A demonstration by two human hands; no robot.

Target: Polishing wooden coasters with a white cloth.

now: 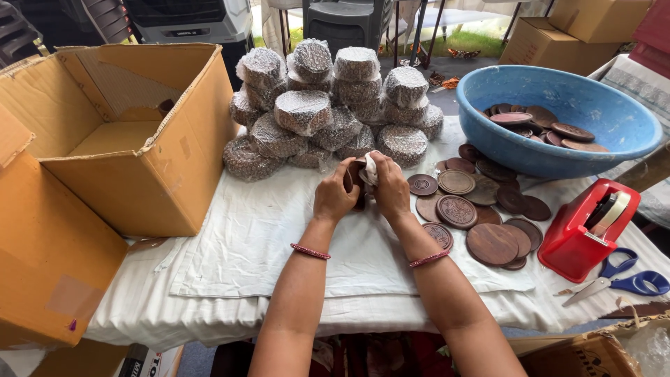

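Open cardboard box (132, 132), blue basin (558, 115), red tape dispenser (586, 227), blue scissors (621, 279), bubble-wrapped bundles (328, 105) on the table (230, 244).

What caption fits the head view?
Left hand holds wooden disc, right hand wipes it with cloth.

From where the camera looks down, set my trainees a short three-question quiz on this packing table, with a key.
1. True or false: the blue basin holds brown wooden discs.
2. Which lies nearest the red tape dispenser? A) blue-handled scissors B) the open cardboard box C) the pile of bubble-wrapped bundles
3. What do the left hand and right hand hold between them?

Key: 1 true. 2 A. 3 a brown disc and a white cloth.
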